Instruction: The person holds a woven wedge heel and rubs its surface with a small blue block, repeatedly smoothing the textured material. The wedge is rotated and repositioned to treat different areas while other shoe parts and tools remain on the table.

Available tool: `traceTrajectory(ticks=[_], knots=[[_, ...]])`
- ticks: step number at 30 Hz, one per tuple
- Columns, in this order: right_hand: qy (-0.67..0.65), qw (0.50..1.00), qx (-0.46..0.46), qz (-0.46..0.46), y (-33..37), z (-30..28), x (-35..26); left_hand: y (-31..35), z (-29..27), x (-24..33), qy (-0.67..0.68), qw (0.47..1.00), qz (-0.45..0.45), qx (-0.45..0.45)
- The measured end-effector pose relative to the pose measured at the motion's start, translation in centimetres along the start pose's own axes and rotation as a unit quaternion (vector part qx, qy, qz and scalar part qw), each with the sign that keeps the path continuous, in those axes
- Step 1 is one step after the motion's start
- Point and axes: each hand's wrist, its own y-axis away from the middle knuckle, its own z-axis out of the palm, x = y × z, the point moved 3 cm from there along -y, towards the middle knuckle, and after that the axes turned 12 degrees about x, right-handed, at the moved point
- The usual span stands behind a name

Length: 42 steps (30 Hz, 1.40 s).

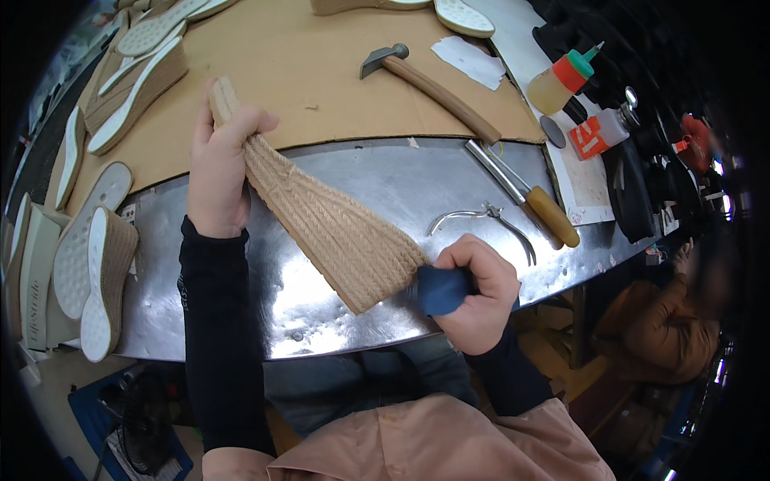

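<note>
A tan, braided-rope wedge sole (333, 228) is held up over the metal tabletop, slanting from upper left to lower right. My left hand (222, 160) is closed round its narrow end, thumb across the top. At the wide heel end, my right hand (484, 298) is closed on a dark blue cloth (443, 290), which meets the sole's edge. Whether the cloth presses on the rope or only rests beside it, I cannot tell. Pliers (491, 212) with slim handles lie just beyond my right hand.
Cardboard (321, 104) covers the table's far part, with a hammer (433, 88) on it. A yellow-handled tool (549, 215) lies at right, near a green-capped bottle (559, 82) and an orange-labelled bottle (601, 132). Several wedge soles (108, 276) crowd the left. A person (670, 329) sits at far right.
</note>
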Motion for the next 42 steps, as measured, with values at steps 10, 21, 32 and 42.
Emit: traceTrajectory(ticks=[10, 21, 32, 42], knots=[[0.013, 1.000, 0.000, 0.005, -0.3, -0.2, 0.0, -0.4, -0.2, -0.2, -0.010, 1.000, -0.017, -0.011], [0.035, 0.998, -0.020, 0.042, -0.6, 0.0, 0.0, -0.3, -0.3, 0.0, -0.009, 1.000, -0.006, -0.011], [0.003, 0.998, 0.015, 0.060, 0.3, 0.1, 0.5, 0.8, 0.2, 1.0, -0.019, 0.998, 0.055, 0.006], [0.026, 0.998, 0.042, 0.044, -2.8, 0.9, 1.5, 1.4, 0.6, 1.3, -0.025, 0.997, 0.072, -0.014]])
